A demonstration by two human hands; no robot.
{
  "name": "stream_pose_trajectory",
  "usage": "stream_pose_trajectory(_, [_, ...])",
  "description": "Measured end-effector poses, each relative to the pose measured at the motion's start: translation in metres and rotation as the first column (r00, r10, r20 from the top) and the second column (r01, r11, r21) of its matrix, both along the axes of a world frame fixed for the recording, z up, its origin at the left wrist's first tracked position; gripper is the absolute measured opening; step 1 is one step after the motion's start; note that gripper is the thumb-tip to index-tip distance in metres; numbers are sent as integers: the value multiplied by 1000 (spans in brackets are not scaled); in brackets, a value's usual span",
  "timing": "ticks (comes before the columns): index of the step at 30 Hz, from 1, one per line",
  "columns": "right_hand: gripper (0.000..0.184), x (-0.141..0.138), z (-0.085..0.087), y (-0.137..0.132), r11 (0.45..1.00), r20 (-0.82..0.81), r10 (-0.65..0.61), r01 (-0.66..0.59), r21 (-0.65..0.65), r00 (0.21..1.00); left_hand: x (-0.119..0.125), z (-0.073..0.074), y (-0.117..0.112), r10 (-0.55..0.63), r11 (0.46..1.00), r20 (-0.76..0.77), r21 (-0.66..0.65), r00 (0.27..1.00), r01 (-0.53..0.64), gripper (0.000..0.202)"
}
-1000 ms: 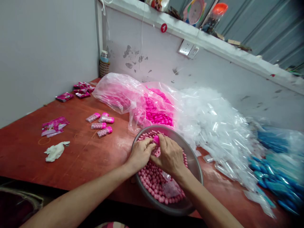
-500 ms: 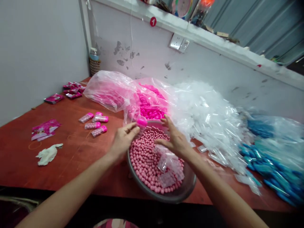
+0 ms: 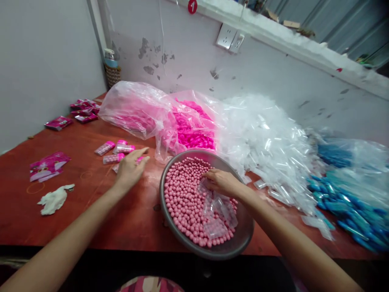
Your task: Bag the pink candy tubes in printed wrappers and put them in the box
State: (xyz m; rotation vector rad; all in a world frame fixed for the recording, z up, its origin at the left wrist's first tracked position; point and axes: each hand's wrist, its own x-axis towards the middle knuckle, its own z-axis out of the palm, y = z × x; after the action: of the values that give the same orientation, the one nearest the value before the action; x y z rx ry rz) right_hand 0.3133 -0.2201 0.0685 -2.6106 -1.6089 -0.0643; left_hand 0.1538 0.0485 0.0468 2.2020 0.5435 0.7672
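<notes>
A round metal bowl [image 3: 240, 239] full of small pink balls [image 3: 182, 194] sits at the table's front edge. Several clear empty tubes [image 3: 217, 221] lie on the balls. My right hand [image 3: 220, 181] reaches into the bowl, fingers curled on one clear tube. My left hand [image 3: 130, 168] lies over the table to the left of the bowl, fingers stretched, at a group of filled pink-capped tubes [image 3: 114, 150]. A pink cap shows just under its fingers.
A clear bag of bright pink caps [image 3: 194, 134] lies behind the bowl. A large heap of clear tubes [image 3: 267, 142] spreads to the right, blue caps in plastic [image 3: 346, 198] beyond. Pink packets [image 3: 48, 166], a white crumpled cloth [image 3: 54, 199] and more packets [image 3: 83, 109] lie left.
My left hand carried a capped tube from the bowl leftward to the group on the table. My right hand dropped from open above the bowl onto the clear tubes inside it.
</notes>
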Motion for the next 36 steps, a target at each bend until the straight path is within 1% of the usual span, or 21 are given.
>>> stream_pose_trajectory(2, [8, 1, 6, 0, 1000, -144, 27, -29, -7, 989, 1, 17, -31, -143, 989, 89, -31, 986, 146, 28])
stream_pose_trajectory(4, [12, -3, 14, -1, 995, -340, 10, 25, 99, 940, 2, 32, -61, -309, 947, 99, -60, 946, 315, 22])
stream_pose_trajectory(5, [15, -6, 19, -2, 983, -448, 6, 78, 168, 894, 3, 37, -74, -389, 914, 91, -88, 917, 396, 20])
stream_pose_trajectory(7, [20, -17, 26, -3, 941, -627, 38, 183, 285, 778, 5, 42, -97, -497, 854, 74, -135, 865, 502, 20])
stream_pose_trajectory(9, [21, -29, 30, -4, 900, -730, 92, 258, 352, 677, 7, 42, -111, -550, 813, 67, -184, 832, 552, 20])
stream_pose_trajectory(11, [23, -40, 30, -5, 868, -774, 126, 309, 389, 621, 10, 41, -119, -547, 803, 85, -229, 833, 550, 15])
stream_pose_trajectory(12, [25, -44, 29, -5, 852, -775, 138, 324, 410, 617, 11, 40, -121, -533, 806, 97, -245, 840, 540, 11])
stream_pose_trajectory(13, [29, -48, 29, -6, 843, -758, 145, 322, 431, 636, 12, 39, -122, -520, 811, 107, -251, 847, 529, 7])
stream_pose_trajectory(14, [33, -50, 29, -6, 848, -720, 147, 289, 445, 679, 13, 39, -123, -515, 815, 110, -246, 850, 525, 4])
stream_pose_trajectory(16, [36, -51, 32, -6, 893, -559, 157, 125, 433, 814, 13, 39, -121, -533, 817, 83, -209, 842, 538, 7])
stream_pose_trajectory(17, [33, -50, 35, -6, 922, -445, 171, 17, 388, 879, 13, 39, -119, -546, 817, 61, -182, 835, 548, 8])
stream_pose_trajectory(19, [23, -42, 39, -3, 962, -223, 207, -157, 224, 953, 13, 39, -114, -543, 831, 33, -127, 839, 542, 10])
stream_pose_trajectory(20, [19, -36, 40, 0, 972, -131, 208, -190, 140, 969, 13, 38, -111, -521, 847, 36, -106, 853, 522, 10])
stream_pose_trajectory(21, [17, -28, 40, 3, 980, -59, 191, -187, 68, 980, 13, 37, -107, -491, 865, 50, -95, 870, 493, 11])
stream_pose_trajectory(23, [17, -13, 33, 11, 989, -18, 144, -145, -24, 989, 14, 33, -98, -420, 896, 93, -111, 902, 429, 13])
stream_pose_trajectory(26, [20, 2, 11, 29, 984, -132, 161, -169, -51, 978, 15, 25, -89, -329, 917, 143, -185, 933, 352, 17])
stream_pose_trajectory(30, [18, -2, -18, 52, 967, -288, 242, -254, -6, 927, 16, 20, -86, -262, 939, 180, -181, 948, 294, 21])
stream_pose_trajectory(32, [16, -6, -23, 54, 968, -342, 241, -249, 23, 908, 16, 19, -87, -250, 944, 198, -169, 948, 284, 24])
stream_pose_trajectory(34, [10, -7, -20, 49, 977, -434, 213, -197, 82, 875, 16, 20, -87, -240, 943, 214, -180, 947, 280, 25])
stream_pose_trajectory(35, [6, -8, -16, 44, 981, -525, 191, -144, 129, 829, 16, 20, -87, -241, 939, 216, -194, 946, 283, 26])
stream_pose_trajectory(36, [5, -9, -12, 40, 981, -637, 170, -71, 179, 752, 16, 20, -88, -244, 934, 215, -211, 946, 289, 26])
